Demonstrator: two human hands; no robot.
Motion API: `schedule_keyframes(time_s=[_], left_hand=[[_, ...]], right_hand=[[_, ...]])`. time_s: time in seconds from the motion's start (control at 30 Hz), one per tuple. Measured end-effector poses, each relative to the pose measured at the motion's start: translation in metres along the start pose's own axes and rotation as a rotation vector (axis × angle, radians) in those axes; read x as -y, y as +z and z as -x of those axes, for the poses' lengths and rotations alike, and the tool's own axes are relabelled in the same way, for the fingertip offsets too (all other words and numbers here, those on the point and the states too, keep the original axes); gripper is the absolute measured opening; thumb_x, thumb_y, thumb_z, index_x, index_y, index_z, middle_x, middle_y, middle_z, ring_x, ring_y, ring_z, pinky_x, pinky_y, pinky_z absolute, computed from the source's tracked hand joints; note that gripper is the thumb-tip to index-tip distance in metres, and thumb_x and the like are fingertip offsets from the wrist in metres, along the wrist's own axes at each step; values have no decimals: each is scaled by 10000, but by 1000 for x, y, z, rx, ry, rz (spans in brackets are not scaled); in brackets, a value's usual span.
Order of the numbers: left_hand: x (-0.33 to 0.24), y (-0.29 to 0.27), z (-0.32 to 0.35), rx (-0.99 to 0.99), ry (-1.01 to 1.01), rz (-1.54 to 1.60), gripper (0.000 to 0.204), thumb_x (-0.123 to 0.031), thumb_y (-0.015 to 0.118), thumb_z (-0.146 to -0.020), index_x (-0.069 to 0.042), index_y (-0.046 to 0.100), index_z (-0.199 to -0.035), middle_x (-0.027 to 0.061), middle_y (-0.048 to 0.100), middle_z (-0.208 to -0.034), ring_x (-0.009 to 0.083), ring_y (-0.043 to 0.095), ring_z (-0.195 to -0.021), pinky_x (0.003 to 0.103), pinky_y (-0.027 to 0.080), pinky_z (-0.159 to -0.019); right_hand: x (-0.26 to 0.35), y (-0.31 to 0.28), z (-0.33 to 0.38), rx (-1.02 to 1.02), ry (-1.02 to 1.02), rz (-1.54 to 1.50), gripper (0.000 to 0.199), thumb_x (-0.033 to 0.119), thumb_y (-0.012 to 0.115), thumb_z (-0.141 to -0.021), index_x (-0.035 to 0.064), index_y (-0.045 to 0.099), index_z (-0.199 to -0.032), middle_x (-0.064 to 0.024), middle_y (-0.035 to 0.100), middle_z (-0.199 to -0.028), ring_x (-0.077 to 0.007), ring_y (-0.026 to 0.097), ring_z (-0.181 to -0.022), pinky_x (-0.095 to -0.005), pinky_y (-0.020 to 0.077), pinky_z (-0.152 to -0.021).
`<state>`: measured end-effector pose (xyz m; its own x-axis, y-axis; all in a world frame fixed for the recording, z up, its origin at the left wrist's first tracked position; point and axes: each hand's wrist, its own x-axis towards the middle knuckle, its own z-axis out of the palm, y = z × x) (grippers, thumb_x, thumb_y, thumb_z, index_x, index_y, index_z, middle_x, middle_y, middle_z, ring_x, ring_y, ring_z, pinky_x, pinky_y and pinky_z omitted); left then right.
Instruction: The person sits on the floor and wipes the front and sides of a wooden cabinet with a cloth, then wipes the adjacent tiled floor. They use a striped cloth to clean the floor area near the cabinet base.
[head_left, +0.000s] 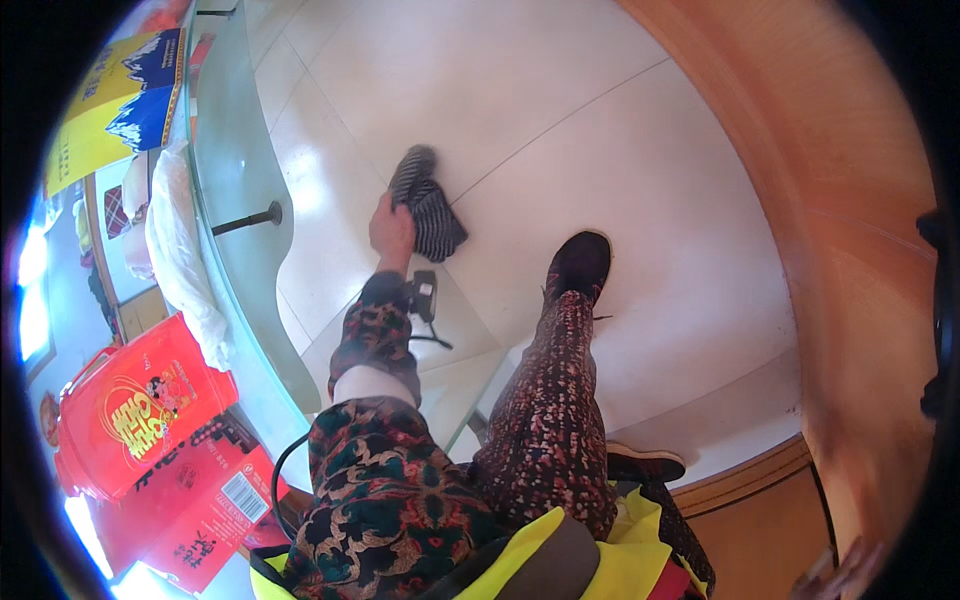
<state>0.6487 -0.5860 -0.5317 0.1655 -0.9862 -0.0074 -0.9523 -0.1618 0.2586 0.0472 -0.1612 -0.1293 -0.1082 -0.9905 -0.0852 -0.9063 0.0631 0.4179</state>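
Note:
My left hand reaches down over the pale tiled floor, its fingers closed on a dark grey striped cloth. The cloth is bunched, with one end folded upward and slightly smeared; whether it touches the floor I cannot tell. A small black device with a cord sits beside my left wrist, next to the patterned sleeve. At the lower right rim, my right hand shows only in part, dim and blurred. Its fingers look spread near the brown wooden surface, and nothing shows in them.
Left stands a glass table bearing a red gift box, a white plastic bag and a yellow-and-blue box. My dark shoe stands on the tiles. Curved wooden furniture borders the right side.

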Motion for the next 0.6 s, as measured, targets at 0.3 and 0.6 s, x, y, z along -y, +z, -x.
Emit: schedule_keyframes(time_s=[0.3, 0.6], left_hand=[[-108, 121, -39, 280, -400, -121, 762, -357, 585, -812, -191, 274, -1487, 286, 287, -1440, 552, 363, -1241, 603, 316, -1038], [-397, 142, 14, 434, 651, -82, 657, -424, 607, -819, -148, 435, -1391, 247, 379, -1393, 472, 426, -1219, 568, 439, -933]], right_hand=[[68, 76, -2, 247, 169, -676, 470, 183, 644, -895, 69, 490, -1324, -220, 322, -1496, -419, 344, -1360, -506, 306, -1102], [98, 112, -58, 332, 204, -1014, 512, 40, 688, -775, 41, 521, -1259, -246, 358, -1453, -444, 369, -1324, -480, 341, -1074]])
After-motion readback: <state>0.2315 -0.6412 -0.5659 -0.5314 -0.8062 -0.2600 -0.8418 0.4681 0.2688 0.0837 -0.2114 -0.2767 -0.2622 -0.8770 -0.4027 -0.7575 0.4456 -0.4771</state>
